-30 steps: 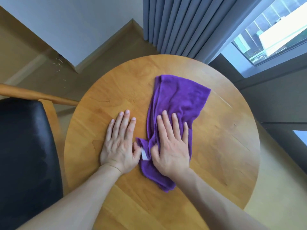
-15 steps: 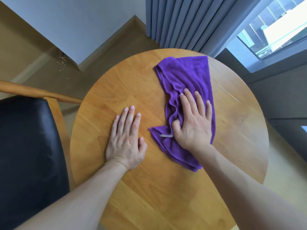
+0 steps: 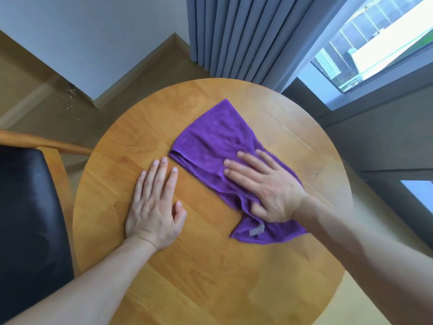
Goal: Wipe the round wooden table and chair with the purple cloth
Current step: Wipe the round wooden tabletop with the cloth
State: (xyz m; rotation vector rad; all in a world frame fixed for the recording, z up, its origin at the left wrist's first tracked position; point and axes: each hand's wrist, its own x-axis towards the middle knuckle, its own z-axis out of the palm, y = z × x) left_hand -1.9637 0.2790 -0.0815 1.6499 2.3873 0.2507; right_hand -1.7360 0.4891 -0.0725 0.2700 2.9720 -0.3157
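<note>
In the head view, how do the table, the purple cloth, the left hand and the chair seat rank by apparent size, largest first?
1. Table, clearly largest.
2. Chair seat, though the frame edge cuts it off.
3. Cloth.
4. Left hand, smallest; partly a guess, since the right hand hides some of the cloth.

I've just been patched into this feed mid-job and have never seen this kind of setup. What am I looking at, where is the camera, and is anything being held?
There is no machine here: a person works with two bare hands, and the single wide-angle camera sits on their head, looking forward and down. That is why both forearms enter from the bottom edge. Below is the round wooden table. The right hand lies flat on the purple cloth, fingers straight, pressing it to the wood rather than gripping it. The left hand rests flat on bare wood beside the cloth, holding nothing. At the left edge is the chair with its black seat. Behind the table hang grey curtains, next to a window.
</note>
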